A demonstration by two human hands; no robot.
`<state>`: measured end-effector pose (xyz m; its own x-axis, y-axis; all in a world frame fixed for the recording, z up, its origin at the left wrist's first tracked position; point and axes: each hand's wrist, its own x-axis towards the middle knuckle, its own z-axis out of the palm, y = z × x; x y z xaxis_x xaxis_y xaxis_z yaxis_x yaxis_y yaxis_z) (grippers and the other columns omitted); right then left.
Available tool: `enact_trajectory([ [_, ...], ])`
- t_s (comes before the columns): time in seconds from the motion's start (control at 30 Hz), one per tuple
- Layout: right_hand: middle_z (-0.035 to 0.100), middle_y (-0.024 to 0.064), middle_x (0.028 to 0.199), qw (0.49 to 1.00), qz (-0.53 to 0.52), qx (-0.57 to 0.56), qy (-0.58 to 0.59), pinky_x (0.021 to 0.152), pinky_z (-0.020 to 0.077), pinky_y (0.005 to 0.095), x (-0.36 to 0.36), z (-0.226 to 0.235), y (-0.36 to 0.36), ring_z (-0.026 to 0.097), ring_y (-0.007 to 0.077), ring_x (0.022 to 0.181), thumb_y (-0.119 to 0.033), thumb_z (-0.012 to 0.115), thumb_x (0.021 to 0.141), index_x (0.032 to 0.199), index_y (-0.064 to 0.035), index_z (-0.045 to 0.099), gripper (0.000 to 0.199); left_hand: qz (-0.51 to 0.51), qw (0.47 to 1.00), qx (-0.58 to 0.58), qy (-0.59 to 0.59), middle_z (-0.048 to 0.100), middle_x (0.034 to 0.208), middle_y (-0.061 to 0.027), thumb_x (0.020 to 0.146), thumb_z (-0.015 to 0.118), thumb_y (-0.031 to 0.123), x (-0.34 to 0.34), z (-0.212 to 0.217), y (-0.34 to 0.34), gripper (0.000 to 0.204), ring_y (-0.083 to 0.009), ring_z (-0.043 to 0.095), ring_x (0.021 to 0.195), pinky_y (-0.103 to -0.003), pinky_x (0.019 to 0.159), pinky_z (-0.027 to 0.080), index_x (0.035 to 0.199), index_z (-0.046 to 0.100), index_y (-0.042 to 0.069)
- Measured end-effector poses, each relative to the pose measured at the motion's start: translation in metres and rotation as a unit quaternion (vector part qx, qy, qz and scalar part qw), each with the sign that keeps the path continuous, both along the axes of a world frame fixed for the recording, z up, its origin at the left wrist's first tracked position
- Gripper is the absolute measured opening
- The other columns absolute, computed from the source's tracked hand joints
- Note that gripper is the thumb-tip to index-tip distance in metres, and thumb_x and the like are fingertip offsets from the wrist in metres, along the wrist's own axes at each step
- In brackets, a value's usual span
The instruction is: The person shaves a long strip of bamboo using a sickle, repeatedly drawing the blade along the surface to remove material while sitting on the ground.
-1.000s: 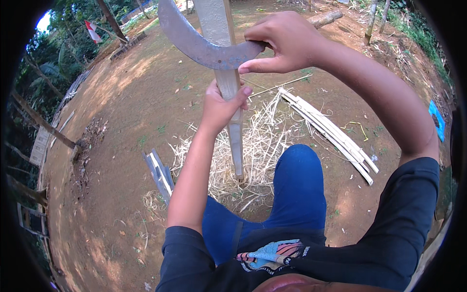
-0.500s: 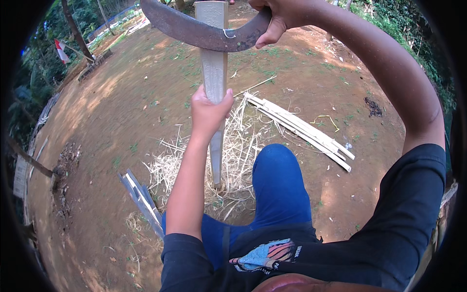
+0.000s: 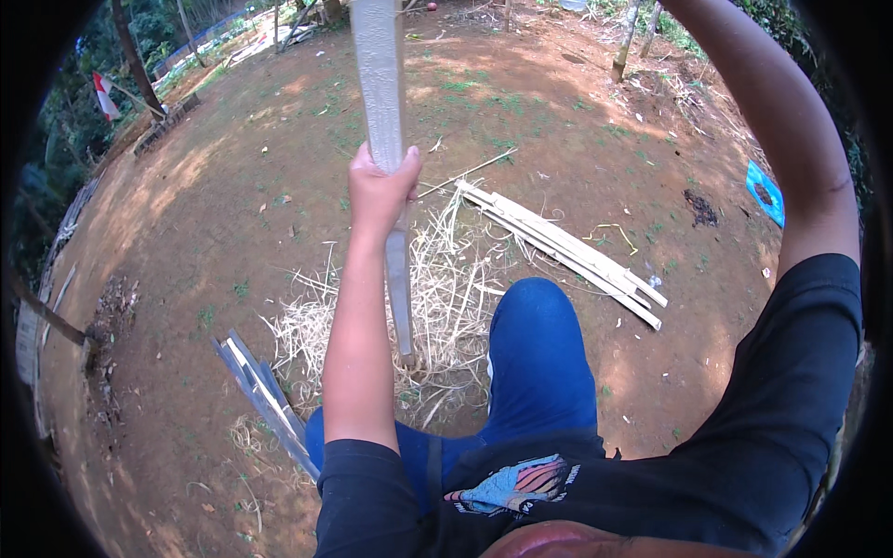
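Observation:
A long, pale grey wooden plank [image 3: 379, 84] stands almost upright before me. Its narrow-looking lower end meets the ground among the shavings, and its top runs past the upper edge of the picture. My left hand [image 3: 381, 191] is closed around its middle, thumb on the right side. My right forearm [image 3: 781, 84] reaches up and out at the top right, so the right hand and whatever it holds are hidden. Around the plank's foot lies a heap of thin, curly, pale shavings [image 3: 456, 288].
Several pale split strips [image 3: 563, 251] lie on the dirt to the right. Dark and pale slats [image 3: 265, 400] lie by my left leg. A blue piece [image 3: 765, 193] shows at far right, and a red and white flag [image 3: 104, 96] at far left. Trees stand behind.
My right hand and the curved blade it held across the plank have gone up out of the picture. The plank, still in my left hand, appears slightly further left.

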<state>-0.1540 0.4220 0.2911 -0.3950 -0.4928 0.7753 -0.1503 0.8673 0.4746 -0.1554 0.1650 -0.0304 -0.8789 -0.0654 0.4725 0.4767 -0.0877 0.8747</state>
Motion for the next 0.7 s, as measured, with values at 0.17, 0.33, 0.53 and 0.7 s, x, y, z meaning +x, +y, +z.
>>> enact_trajectory([
  [0.17, 0.063, 0.0096, 0.057, 0.978, -0.058, -0.194, 0.049, 0.053, 0.0456, 0.037, 0.025, 0.023, 0.07, 0.065, 0.0221, 0.055, -0.063, 0.062, 0.085, 0.075, -0.0087, 0.074, 0.056, 0.011, 1.0, 0.021, -0.002, 0.058, 0.064, -0.001, 0.087, 0.072, 0.012, -0.003, 0.003, -0.025, 0.022, -0.0075, 0.054, 0.048, -0.024, 0.043, 0.043, 0.091, 0.053, 0.003],
  [0.33, 0.059, 0.0137, 0.06, 0.961, 0.169, -0.203, -0.087, 0.054, 0.0443, 0.0385, -0.017, -0.065, 0.052, 0.06, 0.0234, 0.057, -0.057, 0.049, 0.095, 0.075, -0.002, 0.067, 0.061, 0.03, 1.0, 0.001, -0.004, 0.058, 0.065, -0.0012, 0.087, 0.073, 0.013, -0.003, 0.008, -0.036, 0.023, -0.0075, 0.054, 0.048, -0.024, 0.044, 0.043, 0.091, 0.053, 0.003],
  [0.53, 0.064, 0.0153, 0.065, 0.941, 0.251, -0.037, -0.222, 0.055, 0.0461, 0.0457, 0.017, -0.122, -0.069, 0.064, 0.0355, 0.062, -0.042, 0.046, 0.096, 0.074, -0.0114, 0.07, 0.044, 0.02, 1.0, 0.006, -0.009, 0.058, 0.065, -0.0016, 0.087, 0.074, 0.015, 0.009, 0.007, -0.027, 0.024, -0.008, 0.054, 0.048, -0.023, 0.044, 0.044, 0.09, 0.052, 0.004],
  [0.7, 0.061, 0.0147, 0.06, 0.963, 0.222, 0.024, -0.153, 0.053, 0.0465, 0.048, -0.008, -0.117, -0.079, 0.062, 0.0357, 0.057, -0.036, 0.053, 0.083, 0.062, -0.0104, 0.064, 0.035, 0.013, 1.0, -0.006, -0.009, 0.058, 0.065, -0.0019, 0.087, 0.074, 0.014, 0.02, 0.01, -0.019, 0.024, -0.0081, 0.054, 0.049, -0.023, 0.044, 0.044, 0.089, 0.052, 0.004],
])
